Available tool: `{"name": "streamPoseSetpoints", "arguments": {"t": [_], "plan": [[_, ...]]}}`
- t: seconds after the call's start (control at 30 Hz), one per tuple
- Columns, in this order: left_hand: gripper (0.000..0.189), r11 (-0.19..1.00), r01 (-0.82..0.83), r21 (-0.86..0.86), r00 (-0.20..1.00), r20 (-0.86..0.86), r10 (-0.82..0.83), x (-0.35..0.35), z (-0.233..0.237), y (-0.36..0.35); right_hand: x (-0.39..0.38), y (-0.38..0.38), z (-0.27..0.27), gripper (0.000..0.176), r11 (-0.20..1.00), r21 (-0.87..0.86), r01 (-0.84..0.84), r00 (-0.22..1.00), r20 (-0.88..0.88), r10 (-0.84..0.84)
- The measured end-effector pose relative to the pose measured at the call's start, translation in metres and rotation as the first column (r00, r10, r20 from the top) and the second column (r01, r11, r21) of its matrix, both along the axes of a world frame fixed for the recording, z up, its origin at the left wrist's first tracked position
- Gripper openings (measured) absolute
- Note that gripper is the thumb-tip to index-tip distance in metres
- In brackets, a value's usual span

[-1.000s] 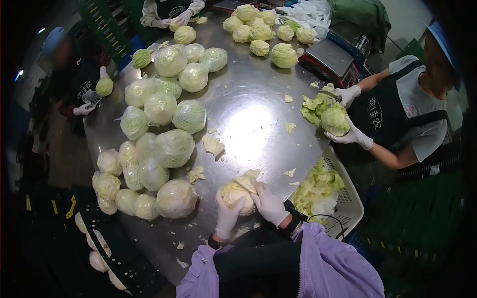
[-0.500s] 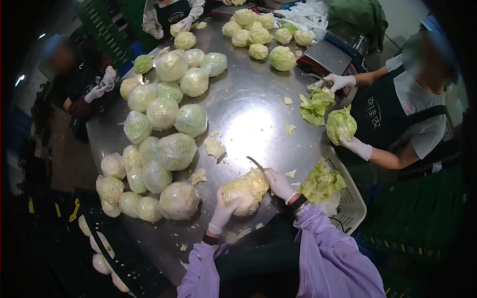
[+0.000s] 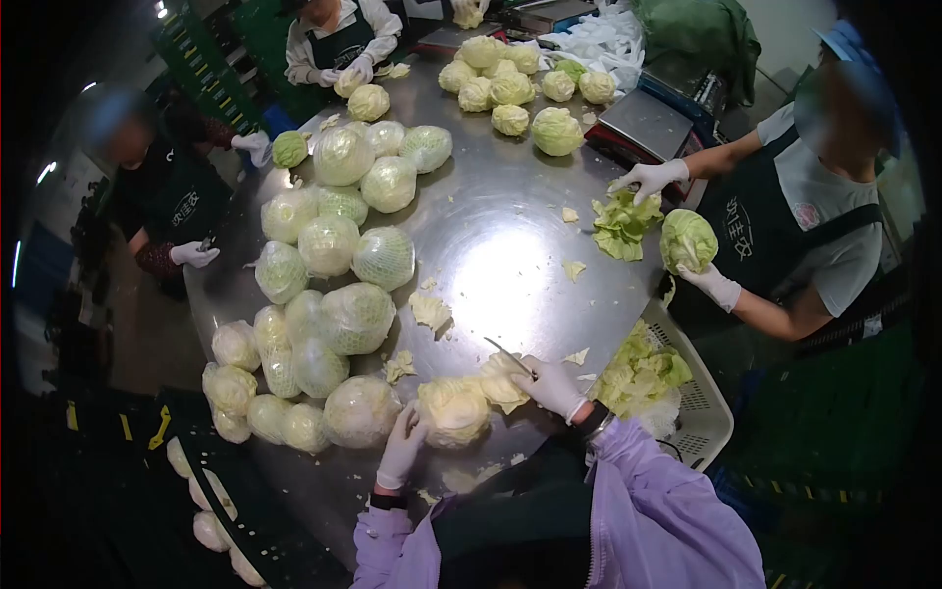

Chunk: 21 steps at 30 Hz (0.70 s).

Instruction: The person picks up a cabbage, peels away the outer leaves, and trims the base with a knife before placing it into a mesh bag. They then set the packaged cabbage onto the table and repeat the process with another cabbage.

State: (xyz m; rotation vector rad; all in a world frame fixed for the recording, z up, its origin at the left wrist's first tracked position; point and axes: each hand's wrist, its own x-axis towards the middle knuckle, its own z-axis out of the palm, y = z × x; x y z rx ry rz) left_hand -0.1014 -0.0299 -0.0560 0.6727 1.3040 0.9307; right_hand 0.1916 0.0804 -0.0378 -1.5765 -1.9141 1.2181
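Observation:
A pale yellow cabbage (image 3: 454, 412) sits on the metal table near its front edge. My left hand (image 3: 401, 450), gloved in white, is at the cabbage's left side with its fingers apart, beside a wrapped cabbage (image 3: 361, 410). On the other side, my right hand (image 3: 552, 388) is closed on a curved knife (image 3: 510, 355), whose blade points up and left. A loose yellowish leaf (image 3: 503, 383) lies between the cabbage and my right hand, touching its fingers. Leaf scraps (image 3: 430, 310) lie farther up the table.
Many wrapped cabbages (image 3: 329, 245) cover the table's left side. Unwrapped cabbages (image 3: 510, 88) and a scale (image 3: 645, 123) stand at the back. A co-worker at the right holds a cabbage (image 3: 689, 240). A basket (image 3: 708, 412) of leaves is at the right; other workers stand beyond.
The cabbage has moved left and down, and a leaf is now apart from it. My left hand has shifted left and opened. The right co-worker has let go of a knife; the left co-worker's hands have spread.

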Motion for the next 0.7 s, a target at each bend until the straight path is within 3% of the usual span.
{"name": "streamPoseSetpoints", "arguments": {"t": [0.03,0.1,0.13,0.17,0.2,0.23,0.3,0.33,0.37,0.4,0.43,0.5,0.53,0.6,0.63,0.7], "plan": [[0.079,0.985,0.064,0.163,0.991,-0.127,-0.043,0.006,0.0,-0.011,-0.003,-0.008,0.002,0.034,0.997,0.079,-0.022,1.0,-0.018,0.023],[0.082,0.974,-0.133,0.184,0.976,-0.147,0.161,0.028,0.001,-0.02,-0.004,-0.021,0.014,0.033,0.997,0.07,-0.03,0.999,0.035,0.028],[0.082,0.973,-0.137,0.187,0.974,-0.153,0.167,0.032,0.004,-0.019,-0.001,-0.02,0.018,0.032,0.996,0.086,-0.026,0.996,0.092,0.018],[0.084,0.965,-0.108,0.24,0.976,-0.158,0.149,0.033,0.008,-0.016,0.028,-0.013,-0.022,0.031,0.992,0.126,-0.004,0.99,0.138,-0.013],[0.086,0.951,-0.082,0.297,0.979,-0.157,0.134,0.034,0.008,-0.007,0.043,-0.004,-0.018,0.033,0.986,0.111,0.123,0.978,0.157,-0.14],[0.086,0.948,-0.098,0.303,0.977,-0.154,0.15,0.035,0.006,-0.006,0.067,-0.001,-0.016,0.037,0.99,0.088,0.108,0.98,0.161,-0.121],[0.091,0.928,0.017,0.372,0.895,-0.42,0.152,0.036,-0.005,-0.01,0.106,0.001,-0.012,0.042,0.995,0.057,0.079,0.982,0.17,-0.088],[0.091,0.929,0.013,0.369,0.897,-0.414,0.152,0.046,0.01,-0.007,0.12,-0.002,-0.006,0.045,0.976,0.214,0.04,0.926,0.359,-0.117],[0.093,0.933,0.113,0.343,0.795,-0.594,0.122,0.058,0.026,-0.004,0.132,-0.008,0.0,0.049,0.935,0.352,-0.028,0.83,0.53,-0.175],[0.096,0.932,0.208,0.298,0.66,-0.745,0.091,0.07,0.039,0.0,0.129,-0.012,0.016,0.049,0.938,0.347,-0.025,0.82,0.544,-0.179],[0.096,0.931,0.213,0.297,0.673,-0.735,0.08,0.078,0.04,0.003,0.113,-0.015,0.037,0.05,0.949,0.315,0.0,0.874,0.461,-0.153],[0.096,0.887,0.325,0.327,0.473,-0.869,0.147,0.094,0.043,0.007,0.075,-0.026,0.045,0.05,0.958,0.285,-0.015,0.957,0.282,-0.069],[0.096,0.883,0.332,0.332,0.477,-0.867,0.146,0.1,0.047,0.01,0.054,-0.037,0.039,0.048,0.954,0.296,-0.051,0.982,0.187,-0.005],[0.09,0.896,0.381,0.226,0.36,-0.929,0.082,0.107,0.057,0.014,0.014,-0.053,0.026,0.051,0.932,0.339,-0.13,0.989,0.111,0.098],[0.09,0.894,0.386,0.225,0.356,-0.931,0.081,0.108,0.056,0.014,-0.003,-0.057,0.029,0.054,0.953,0.259,-0.155,0.988,0.06,0.145],[0.081,0.893,0.388,0.228,0.31,-0.945,0.106,0.109,0.05,0.013,-0.027,-0.061,0.015,0.055,0.948,0.294,-0.122,0.991,0.087,0.1]]}}
